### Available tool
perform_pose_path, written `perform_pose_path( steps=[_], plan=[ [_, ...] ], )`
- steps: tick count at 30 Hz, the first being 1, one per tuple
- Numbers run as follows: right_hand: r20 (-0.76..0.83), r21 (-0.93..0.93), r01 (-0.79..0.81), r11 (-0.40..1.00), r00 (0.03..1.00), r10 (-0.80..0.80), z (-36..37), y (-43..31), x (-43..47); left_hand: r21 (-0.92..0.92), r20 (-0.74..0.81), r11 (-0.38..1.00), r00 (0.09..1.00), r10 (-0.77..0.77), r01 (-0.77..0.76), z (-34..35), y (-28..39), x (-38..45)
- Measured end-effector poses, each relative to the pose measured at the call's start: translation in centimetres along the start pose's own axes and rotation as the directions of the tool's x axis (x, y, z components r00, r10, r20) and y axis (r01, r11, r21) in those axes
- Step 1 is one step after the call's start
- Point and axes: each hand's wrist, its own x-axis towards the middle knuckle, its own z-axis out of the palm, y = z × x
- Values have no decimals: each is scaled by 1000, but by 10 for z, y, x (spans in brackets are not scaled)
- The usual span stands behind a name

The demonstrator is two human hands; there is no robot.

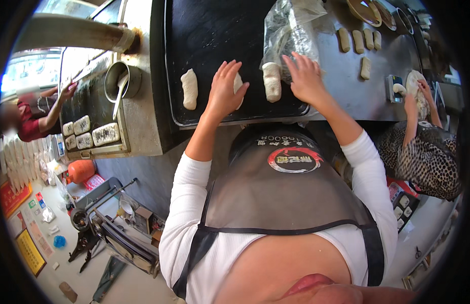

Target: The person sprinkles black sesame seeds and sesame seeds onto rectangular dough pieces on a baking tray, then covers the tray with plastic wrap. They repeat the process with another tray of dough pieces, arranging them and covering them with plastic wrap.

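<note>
A black baking tray (219, 41) lies before me with several pale dough rolls on it. My left hand (225, 87), fingers apart, is over a dough roll (238, 91) that it partly hides; whether it grips the roll cannot be told. To its left a second roll (189, 89) lies upright in the picture. My right hand (305, 78) has its fingers spread and holds nothing, beside a thicker dough roll (272, 81) near the tray's right side. A clear plastic sheet (290, 30) is crumpled above that roll, its edge touching the roll's top and reaching close to my right fingers.
Several dough pieces (358, 41) lie on the metal table (343, 91) at right. A co-worker (421, 155) handles dough (415, 91) beside a scale (394, 89). At left, another person (33, 110) stands by a griddle (90, 98) with flatbreads (106, 134) and a metal pot (123, 81).
</note>
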Motion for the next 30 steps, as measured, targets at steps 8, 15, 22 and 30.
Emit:
perform_pose_path(
  steps=[8,15,22,30],
  plan=[
    [-602,411,152,899,786,143,-46,100,29,-138,81,978,983,167,-155,31,56,108],
    [352,301,-37,953,933,-75,-22,182,-58,158,257,844,847,465,-512,101,104,198],
    [-140,490,-350,799,873,468,14,323,-39,513,364,530,730,579,-675,210,133,298],
    [-21,176,-724,667,674,738,43,428,49,328,494,562,645,584,-760,332,134,313]
  ],
)
